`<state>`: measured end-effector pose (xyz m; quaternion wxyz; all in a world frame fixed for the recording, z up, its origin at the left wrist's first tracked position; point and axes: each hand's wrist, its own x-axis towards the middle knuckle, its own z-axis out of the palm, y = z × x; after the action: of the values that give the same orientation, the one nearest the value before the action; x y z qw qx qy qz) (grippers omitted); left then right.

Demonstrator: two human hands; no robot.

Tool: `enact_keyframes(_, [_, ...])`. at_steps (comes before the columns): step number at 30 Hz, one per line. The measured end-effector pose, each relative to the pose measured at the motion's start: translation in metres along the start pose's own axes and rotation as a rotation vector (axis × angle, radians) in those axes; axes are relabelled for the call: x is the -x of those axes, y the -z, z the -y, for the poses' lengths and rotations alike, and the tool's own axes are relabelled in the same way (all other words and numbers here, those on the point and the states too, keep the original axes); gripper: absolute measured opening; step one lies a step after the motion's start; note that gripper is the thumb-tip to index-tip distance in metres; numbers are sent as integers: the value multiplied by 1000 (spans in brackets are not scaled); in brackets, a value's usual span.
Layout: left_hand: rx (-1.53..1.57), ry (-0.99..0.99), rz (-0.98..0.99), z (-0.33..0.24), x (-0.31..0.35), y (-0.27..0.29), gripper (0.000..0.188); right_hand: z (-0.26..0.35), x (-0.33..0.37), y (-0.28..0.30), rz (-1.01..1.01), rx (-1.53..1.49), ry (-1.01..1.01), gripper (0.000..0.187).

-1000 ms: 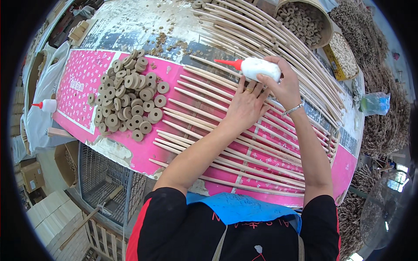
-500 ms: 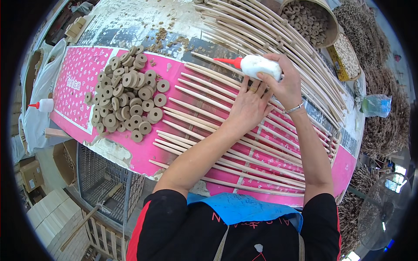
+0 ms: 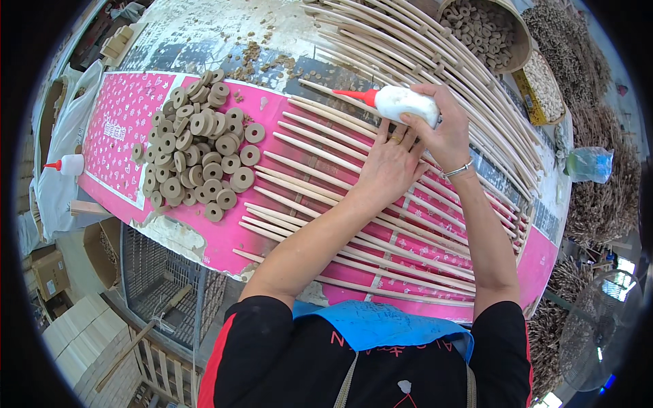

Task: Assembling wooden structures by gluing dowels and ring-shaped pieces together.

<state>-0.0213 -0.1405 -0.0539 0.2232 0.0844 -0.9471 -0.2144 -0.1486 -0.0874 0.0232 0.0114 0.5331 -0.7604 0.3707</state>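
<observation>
My right hand [image 3: 447,132] is wrapped round a white squeeze bottle [image 3: 403,103]. The bottle lies almost level, its red pointed nozzle [image 3: 354,94] directed left over the tips of the farthest sticks. Beneath it my left hand [image 3: 389,166] rests flat on the row of slim wooden sticks [image 3: 316,139], fingers stretched out and partly hidden by the bottle and my right hand. These sticks lie side by side on the pink sheet, their tips toward the left. To their left is a heap of brown wooden rings [image 3: 197,146].
More sticks [image 3: 408,51], some with rings on them, lie along the table's far side. A round basket of rings [image 3: 479,30] and a yellow box of pale pieces [image 3: 541,85] stand far right. A second red-tipped bottle [image 3: 71,164] is at the left edge.
The bottle and my right hand have barely shifted; both hands keep the same pose over the sticks.
</observation>
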Motion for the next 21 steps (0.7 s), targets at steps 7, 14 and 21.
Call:
enact_keyframes(7, [-12, 6, 25, -1, 0, 0, 56, -1, 1, 0, -8, -1, 33, 45])
enact_keyframes(14, [-26, 8, 29, 0, 1, 0, 59, 2, 5, 4, -2, -2, 24, 44])
enact_keyframes(21, [5, 6, -33, -2, 2, 0, 49, 3, 7, 6, 19, -31, 5, 45])
